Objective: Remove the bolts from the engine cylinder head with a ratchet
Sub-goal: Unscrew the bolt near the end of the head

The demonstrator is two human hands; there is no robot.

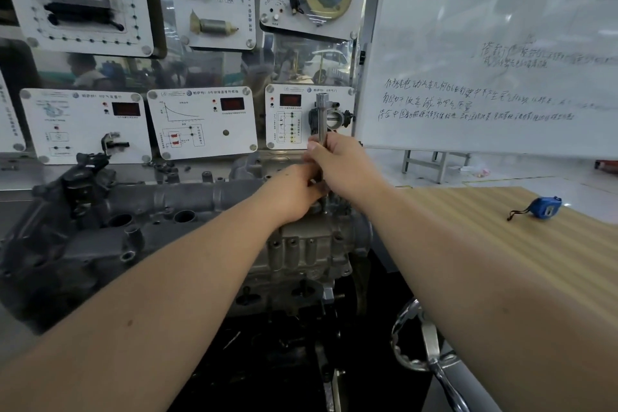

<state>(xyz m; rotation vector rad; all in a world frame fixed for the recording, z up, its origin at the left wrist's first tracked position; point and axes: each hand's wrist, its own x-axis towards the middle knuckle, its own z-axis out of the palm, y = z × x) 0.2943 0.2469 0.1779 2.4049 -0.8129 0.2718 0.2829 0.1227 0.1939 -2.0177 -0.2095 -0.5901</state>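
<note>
**Both hands working a ratchet at the far edge of the cylinder head**

Centrally, the engine cylinder head is lying lengthwise across the lower left and middle of the view, its grey casting showing round bores and small threaded holes. At its far right end, a ratchet is standing upright, its silver shaft rising in front of the display panels. The right hand is gripping the shaft with its fingers curled around it, thumb toward the viewer. The left hand is reaching in just below, its fingers curled at the tool's base where it is meeting the casting; whether they are pinching a bolt cannot be told. To the right, a wood-grain counter is carrying a blue tape measure, well apart from the hands. Behind, white training panels are hanging on a board, and a whiteboard with handwriting is standing at the right.
</note>
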